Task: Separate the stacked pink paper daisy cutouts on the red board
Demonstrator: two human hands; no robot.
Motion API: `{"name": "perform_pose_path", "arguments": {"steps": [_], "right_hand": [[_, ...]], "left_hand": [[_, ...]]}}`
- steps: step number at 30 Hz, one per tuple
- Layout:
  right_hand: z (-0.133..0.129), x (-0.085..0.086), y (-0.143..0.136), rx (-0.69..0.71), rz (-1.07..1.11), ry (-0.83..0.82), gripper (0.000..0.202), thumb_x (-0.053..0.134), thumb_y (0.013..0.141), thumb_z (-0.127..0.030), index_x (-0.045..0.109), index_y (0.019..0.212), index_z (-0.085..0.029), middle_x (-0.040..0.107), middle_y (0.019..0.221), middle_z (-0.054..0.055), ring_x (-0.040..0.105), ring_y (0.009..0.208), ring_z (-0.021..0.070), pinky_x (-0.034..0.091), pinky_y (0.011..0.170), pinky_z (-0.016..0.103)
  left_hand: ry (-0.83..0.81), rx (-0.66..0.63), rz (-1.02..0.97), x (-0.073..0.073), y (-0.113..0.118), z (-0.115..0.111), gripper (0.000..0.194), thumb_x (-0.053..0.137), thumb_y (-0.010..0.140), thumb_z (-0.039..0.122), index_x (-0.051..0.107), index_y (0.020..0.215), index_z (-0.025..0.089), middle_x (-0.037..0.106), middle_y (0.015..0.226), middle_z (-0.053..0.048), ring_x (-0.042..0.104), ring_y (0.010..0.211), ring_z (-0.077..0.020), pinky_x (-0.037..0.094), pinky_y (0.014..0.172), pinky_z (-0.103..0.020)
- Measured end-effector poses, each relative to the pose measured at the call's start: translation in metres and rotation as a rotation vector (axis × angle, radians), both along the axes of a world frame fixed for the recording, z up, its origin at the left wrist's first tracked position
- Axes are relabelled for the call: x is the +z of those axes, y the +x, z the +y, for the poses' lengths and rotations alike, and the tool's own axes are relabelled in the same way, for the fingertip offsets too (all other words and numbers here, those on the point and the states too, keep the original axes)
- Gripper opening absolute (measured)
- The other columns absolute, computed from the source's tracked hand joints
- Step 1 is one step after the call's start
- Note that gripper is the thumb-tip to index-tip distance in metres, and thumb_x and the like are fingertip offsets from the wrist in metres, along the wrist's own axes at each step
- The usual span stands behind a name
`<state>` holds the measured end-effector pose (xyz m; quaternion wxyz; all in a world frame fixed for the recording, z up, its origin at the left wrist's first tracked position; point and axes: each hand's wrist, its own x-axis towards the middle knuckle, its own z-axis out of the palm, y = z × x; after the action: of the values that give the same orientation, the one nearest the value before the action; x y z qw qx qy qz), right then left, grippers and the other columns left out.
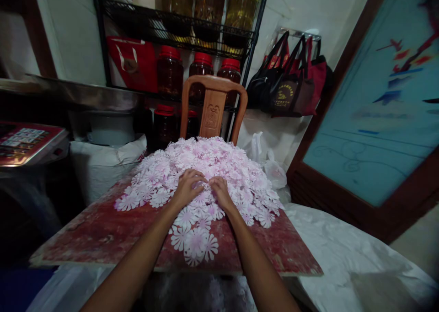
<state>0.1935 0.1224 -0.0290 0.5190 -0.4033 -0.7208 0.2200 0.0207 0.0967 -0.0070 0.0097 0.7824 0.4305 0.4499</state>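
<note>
A big heap of pale pink and white flower-shaped cutouts [219,158] covers much of a worn red board [113,236]. Over the front of this heap, my left hand [188,187] has its fingers bent and reaching toward my right hand [220,193]. The right fingers are curled in, and the fingertips of both hands nearly meet. Whatever lies between the fingertips is too small to make out against the flowers. Closer to me, a small cluster of the same flowers [195,243] lies near the board's front edge.
Behind the board stands a carved wooden chair [211,110], before a black rack [144,19] with red-lidded jars [170,69]. Bags [284,85] hang at the right of it. A scale [30,140] and a white sack [106,165] are left; white sheeting [356,252] lies right.
</note>
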Motion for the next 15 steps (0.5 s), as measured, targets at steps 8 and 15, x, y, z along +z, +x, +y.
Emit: {"name": "perform_pose_path", "arguments": {"steps": [8, 15], "right_hand": [[0.0021, -0.0012, -0.0011, -0.007, 0.013, 0.003, 0.019, 0.048, 0.086, -0.027, 0.063, 0.076, -0.022, 0.059, 0.096, 0.005, 0.048, 0.104, 0.0227, 0.035, 0.099, 0.041], [0.0027, -0.0031, -0.0019, 0.010, 0.017, -0.002, 0.012, 0.053, 0.084, -0.025, 0.063, 0.080, -0.022, 0.058, 0.098, 0.005, 0.047, 0.106, 0.0232, 0.033, 0.101, 0.042]], "left_hand": [[0.056, -0.001, 0.010, 0.0001, 0.0008, -0.0002, 0.013, 0.064, 0.087, 0.034, 0.072, 0.093, 0.026, 0.065, 0.107, -0.004, 0.047, 0.110, -0.0240, 0.036, 0.099, -0.041], [0.053, 0.006, -0.009, 0.0011, 0.0034, -0.0006, 0.016, 0.057, 0.091, 0.036, 0.068, 0.090, 0.023, 0.065, 0.104, -0.004, 0.048, 0.109, -0.0233, 0.037, 0.097, -0.040]]}}
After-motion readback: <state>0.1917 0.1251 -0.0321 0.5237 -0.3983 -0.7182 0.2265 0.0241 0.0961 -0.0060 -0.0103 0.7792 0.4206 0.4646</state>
